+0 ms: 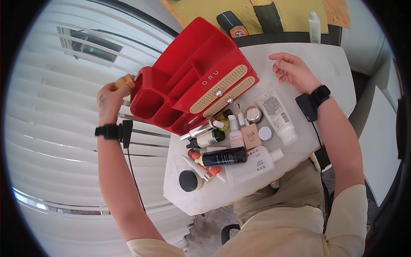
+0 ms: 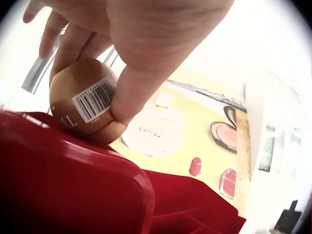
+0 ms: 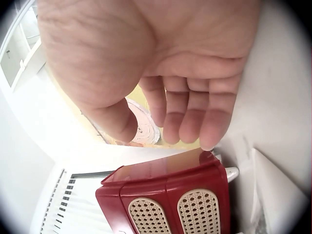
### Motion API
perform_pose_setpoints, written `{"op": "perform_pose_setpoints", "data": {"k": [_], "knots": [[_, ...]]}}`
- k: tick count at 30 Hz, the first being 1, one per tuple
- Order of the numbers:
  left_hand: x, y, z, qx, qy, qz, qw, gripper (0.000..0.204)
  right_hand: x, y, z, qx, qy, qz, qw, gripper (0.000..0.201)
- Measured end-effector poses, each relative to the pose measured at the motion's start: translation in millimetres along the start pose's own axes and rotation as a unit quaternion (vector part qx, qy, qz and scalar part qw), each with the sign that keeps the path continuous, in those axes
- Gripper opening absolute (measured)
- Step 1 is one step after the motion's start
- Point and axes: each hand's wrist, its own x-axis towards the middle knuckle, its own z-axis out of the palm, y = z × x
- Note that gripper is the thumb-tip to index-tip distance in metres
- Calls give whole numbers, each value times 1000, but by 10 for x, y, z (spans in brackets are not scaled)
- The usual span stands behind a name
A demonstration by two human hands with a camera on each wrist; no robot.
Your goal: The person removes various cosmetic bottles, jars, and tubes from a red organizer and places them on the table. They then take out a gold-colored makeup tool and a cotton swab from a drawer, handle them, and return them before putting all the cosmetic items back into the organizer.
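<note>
My left hand (image 1: 110,99) pinches a small gold container (image 2: 78,95) between thumb and fingers, at the far left end of a red cosmetics organizer (image 1: 188,64). A white barcode label shows on the container's rounded side in the left wrist view, right over the organizer's red rim. The organizer has several open compartments and two drawers with woven fronts and round knobs. My right hand (image 1: 295,72), fingers loosely bent and holding nothing, hovers over the tabletop to the right of the organizer. Nearest below it lies a white tube (image 1: 276,113) with printed text.
Cosmetics crowd the marble-look table (image 1: 188,203) before the organizer: a dark pump bottle (image 1: 224,157), a white bottle (image 1: 252,165), a black-lidded jar (image 1: 188,180) and a pink box (image 1: 251,135). Window blinds (image 1: 64,141) hang at left. A white bottle (image 1: 314,28) stands behind.
</note>
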Motion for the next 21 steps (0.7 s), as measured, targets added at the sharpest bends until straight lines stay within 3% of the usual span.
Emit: {"op": "perform_pose_setpoints", "data": {"k": [1,2,4,10,12,17,19,21], "knots": [[-89,22,-20,8,54,16,998,62,8,1,-4,1,2,2,1000,32],[-245,52,-28,10,51,15,999,62,18,5,-3,-4,-1,0,1000,32],[-630,185,31,-17,114,151,982,57,13,8,0,-7,2,-2,1000,31],[-1589,794,747,-142,-126,253,949,54,2,24,14,-27,-5,-3,1000,32],[-1671,843,1010,-111,-128,300,939,55,-10,14,18,-41,5,-12,999,32],[-1673,933,1294,-20,-162,333,929,58,-21,14,9,-45,5,-14,999,33],[-1670,942,1361,9,-118,351,929,56,-24,21,17,-42,5,-11,999,33],[-1702,985,1394,10,-125,347,930,56,-10,22,13,-45,-4,-12,999,32]]}}
